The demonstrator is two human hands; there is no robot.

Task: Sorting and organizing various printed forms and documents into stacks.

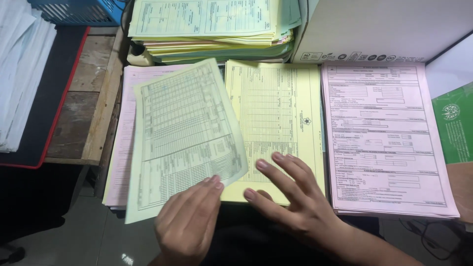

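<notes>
While the left hand (189, 224) pinches the lower right corner of a single pale green form (185, 135) between thumb and fingers, the right hand (290, 199) lies released, fingers spread flat, on the lower edge of the yellow stack (281, 118). That green sheet is lifted and tilted — its long axis runs from near the person up and away, the top leaning slightly to the right — and it hangs over a pink stack (123, 133) at the left and overlaps the yellow stack's left edge. Three stacks of printed forms lie side by side on the worktop: pink at left, yellow in the middle, and a second pink stack (387, 143) at the right, all with their long sides running away from the person. Behind them rises a taller pile of yellow and green papers (212, 29), and beside it a white carton (384, 27) with a row of small dark symbols along its bottom edge. At the far right sits a green booklet (456, 123) with a round white emblem; at far left, white sheets (22, 69) on a black, red-edged mat (47, 108) — and a blue basket (79, 11) above.
</notes>
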